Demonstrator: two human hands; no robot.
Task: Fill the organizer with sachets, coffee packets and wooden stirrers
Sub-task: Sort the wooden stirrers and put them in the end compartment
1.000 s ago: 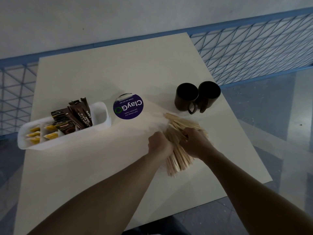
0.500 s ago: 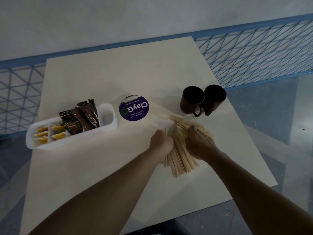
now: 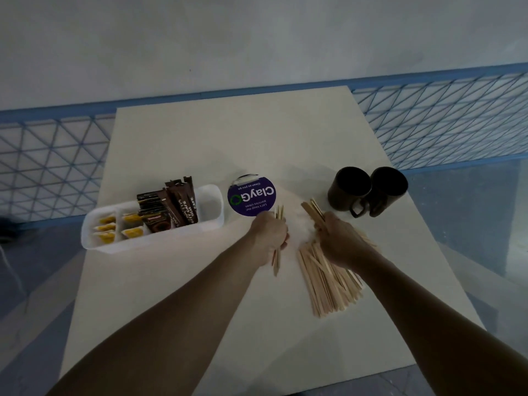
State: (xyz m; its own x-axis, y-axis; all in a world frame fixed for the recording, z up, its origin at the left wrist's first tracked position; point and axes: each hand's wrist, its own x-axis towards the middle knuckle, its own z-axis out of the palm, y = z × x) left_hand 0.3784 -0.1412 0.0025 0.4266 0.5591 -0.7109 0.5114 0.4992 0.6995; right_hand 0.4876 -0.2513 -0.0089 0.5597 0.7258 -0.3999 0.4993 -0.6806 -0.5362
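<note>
Left grip [image 3: 270, 234]: closed round a small stirrer bundle [image 3: 279, 213]; stick ends show above and below the fist.
Right grip [image 3: 340, 241]: fingers curled on the stirrer pile [image 3: 328, 284], apparently holding several sticks that fan out at 11 o'clock.
Change: a second ago both grips work together on one heap; now the left grip stands apart at 9 o'clock of the pile with its own bundle.
Meaning: a portion is separated and probably ready for transfer.
Stirrers: thin, flat, pale wood strips, loosely aligned.
Organizer [image 3: 154, 242]: at 9 o'clock of the left grip; white translucent plastic, rounded corners, divided.
Fill state: yellow sachets [image 3: 107, 234] at the 9 o'clock end, glossy brown coffee packets [image 3: 171, 208] upright mid-tray, the 3 o'clock compartment holds no stirrers.
Table [image 3: 228, 138]: matte, cream, flat.
Mugs [image 3: 350, 190]: two, dark, at 1 o'clock of the right grip.
</note>
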